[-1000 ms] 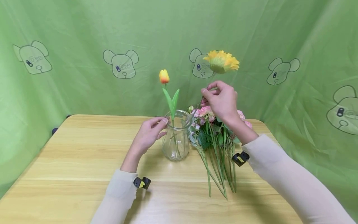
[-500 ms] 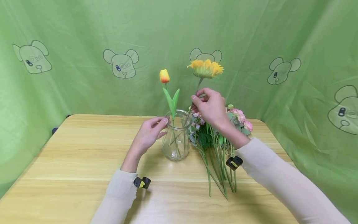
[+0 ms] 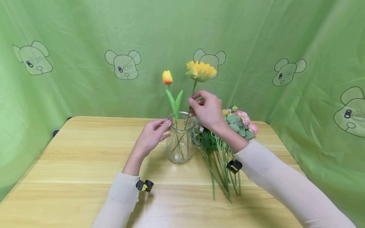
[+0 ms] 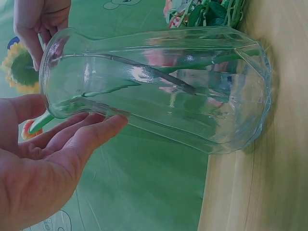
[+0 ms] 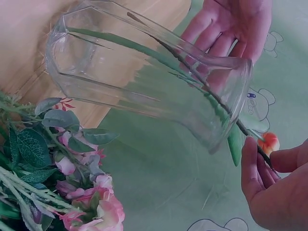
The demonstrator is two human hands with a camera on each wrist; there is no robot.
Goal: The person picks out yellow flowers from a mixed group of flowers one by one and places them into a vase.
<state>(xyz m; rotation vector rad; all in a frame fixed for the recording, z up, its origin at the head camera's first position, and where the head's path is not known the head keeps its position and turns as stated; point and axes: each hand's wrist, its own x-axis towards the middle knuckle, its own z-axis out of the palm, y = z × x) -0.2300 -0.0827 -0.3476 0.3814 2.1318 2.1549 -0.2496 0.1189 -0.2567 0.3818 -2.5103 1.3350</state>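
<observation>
A clear glass vase [image 3: 186,152] stands upright on the table. My left hand [image 3: 151,134] holds its neck from the left, thumb at the rim and fingers along the glass in the left wrist view. To the vase's right, just above the rim, my right hand [image 3: 209,109] pinches the dark stem [image 5: 211,91] of a yellow sunflower [image 3: 201,71] between thumb and fingers. That stem passes through the mouth, and its lower end [image 4: 190,89] shows inside the vase, above the base. An orange-yellow tulip [image 3: 167,78] with green leaves stands in the vase, leaning slightly left.
Beside the vase on the right lies a pile of flowers, with pink blooms [image 3: 243,117], green leaves [image 3: 208,142] and long stems [image 3: 220,177] pointing toward the front. Green fabric [image 3: 165,28] printed with bear faces rises behind the wooden table [image 3: 85,164].
My right hand has moved left and down with the sunflower, and its stem has gone from the rim's right side into the vase. My left hand, the vase and the tulip stay in place.
</observation>
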